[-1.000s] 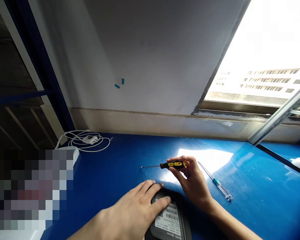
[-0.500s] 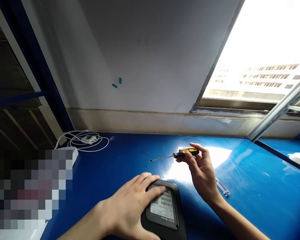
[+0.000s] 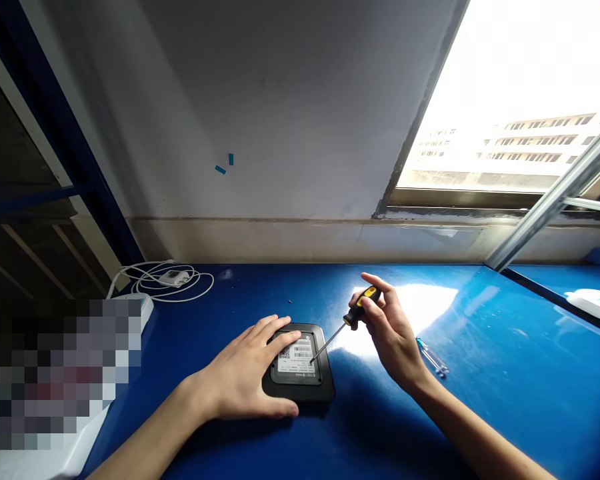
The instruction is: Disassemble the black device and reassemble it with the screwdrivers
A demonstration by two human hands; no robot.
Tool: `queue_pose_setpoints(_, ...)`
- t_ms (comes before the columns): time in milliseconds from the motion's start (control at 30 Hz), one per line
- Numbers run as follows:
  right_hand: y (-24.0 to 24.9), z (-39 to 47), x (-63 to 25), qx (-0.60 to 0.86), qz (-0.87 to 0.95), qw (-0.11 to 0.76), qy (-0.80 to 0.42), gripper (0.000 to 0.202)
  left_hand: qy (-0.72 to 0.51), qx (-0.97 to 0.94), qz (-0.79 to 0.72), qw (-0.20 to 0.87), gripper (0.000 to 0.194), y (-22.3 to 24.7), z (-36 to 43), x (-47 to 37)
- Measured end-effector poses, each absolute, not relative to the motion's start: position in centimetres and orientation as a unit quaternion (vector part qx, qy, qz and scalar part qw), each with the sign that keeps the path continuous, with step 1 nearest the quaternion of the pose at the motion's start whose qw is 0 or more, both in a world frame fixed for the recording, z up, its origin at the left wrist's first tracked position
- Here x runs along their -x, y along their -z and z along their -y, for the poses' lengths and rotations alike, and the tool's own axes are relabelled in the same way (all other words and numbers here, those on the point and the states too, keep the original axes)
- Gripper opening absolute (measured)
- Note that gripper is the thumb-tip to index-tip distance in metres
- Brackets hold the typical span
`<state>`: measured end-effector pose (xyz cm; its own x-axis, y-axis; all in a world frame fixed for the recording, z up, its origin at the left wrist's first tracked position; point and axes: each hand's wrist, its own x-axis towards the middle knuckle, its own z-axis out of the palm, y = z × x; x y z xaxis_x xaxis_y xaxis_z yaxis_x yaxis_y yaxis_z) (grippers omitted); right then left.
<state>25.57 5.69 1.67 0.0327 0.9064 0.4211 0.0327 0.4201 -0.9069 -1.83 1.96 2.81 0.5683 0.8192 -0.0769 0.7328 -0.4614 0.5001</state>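
A flat black device (image 3: 303, 393) with a white barcode label lies on the blue table. My left hand (image 3: 240, 373) is wrapped around its left side, fingers over the far edge and label, thumb along the near edge. In my right hand (image 3: 393, 333) is a screwdriver (image 3: 363, 307) with a black and yellow handle. Its shaft slants down to the left, and the tip appears at the label's right side; whether it touches cannot be made out. Beyond the device lies a tiny dark piece (image 3: 289, 301), perhaps a screw.
A slim clear object (image 3: 433, 359) lies right of my right hand. A white cable with an adapter (image 3: 174, 278) is coiled at the back left. A white item (image 3: 140, 307), partly blurred out, stands left. A metal post (image 3: 545, 200) rises at the right.
The device has moved away from me and slightly left with my left hand. My right hand has tilted the screwdriver from nearly level to tip-down, bringing its tip over the device.
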Motion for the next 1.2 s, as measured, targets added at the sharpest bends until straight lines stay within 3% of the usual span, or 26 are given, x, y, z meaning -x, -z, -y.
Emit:
queue_pose_setpoints(500,-1.66,-5.66,-25.46,0.408,0.613,0.578,-0.352,0.05,-0.077,-0.854,-0.457,0.237,0.105,-2.64,-1.94,1.81)
queue_pose_setpoints(1200,-1.67,-5.39,-25.55,0.421,0.668,0.547,-0.277,0.045,-0.085,-0.851,-0.455,0.249,0.106,-2.42,-2.05,1.82)
